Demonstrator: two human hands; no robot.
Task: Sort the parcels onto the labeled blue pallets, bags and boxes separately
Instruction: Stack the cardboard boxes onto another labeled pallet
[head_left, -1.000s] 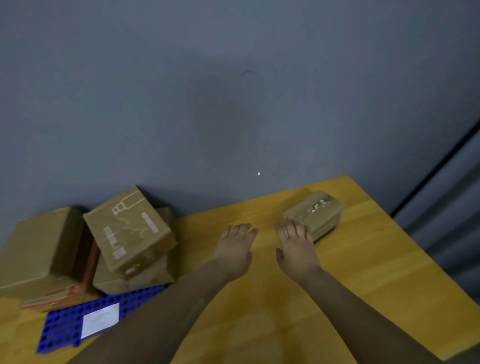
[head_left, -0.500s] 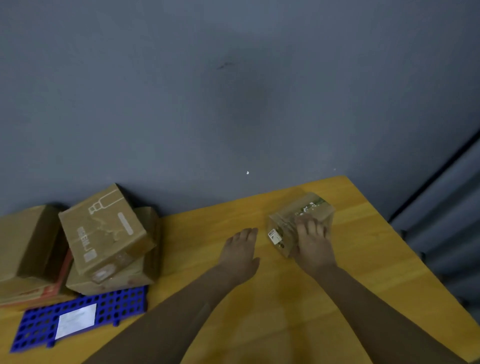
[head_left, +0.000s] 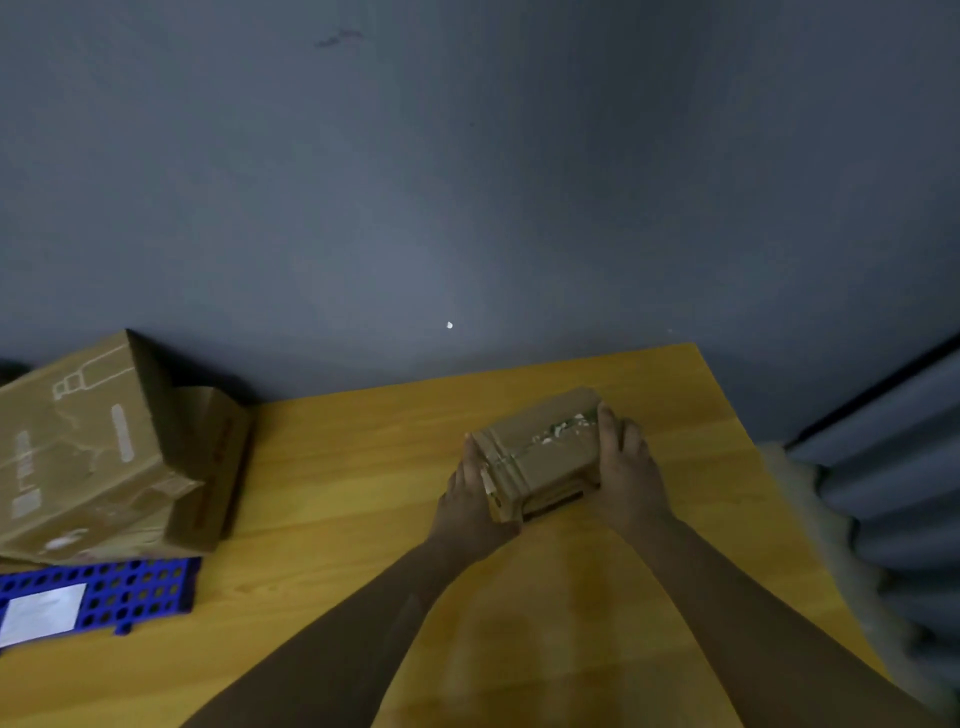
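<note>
Worktop (head_left: 363, 467): yellow wood; far edge against a grey wall (head_left: 467, 182); right edge runs from 1 o'clock down to 5 o'clock, with pale fluffy material just past it.
Small box (head_left: 540, 457): brown cardboard, taped, torn label scraps on top; sits on the worktop at 1 o'clock, near the far right corner, a strip of bare wood between it and both edges.
Left hand (head_left: 470, 499): flat against the box's left end, fingers pointing away from the person.
Right hand (head_left: 626, 467): pressed on the box's right end, fingers over the top edge; the two hands clamp the box between them.
Blue pallet (head_left: 130, 592): perforated plastic at 9 o'clock, white label (head_left: 44, 613) on its near part; cut off by the left frame edge.
Stacked boxes (head_left: 93, 447): large brown cartons on the pallet, top one tilted, its corner overhanging the lower one.
Open room: bare wood between the pallet and the held box, and all along the near side under the forearms.
</note>
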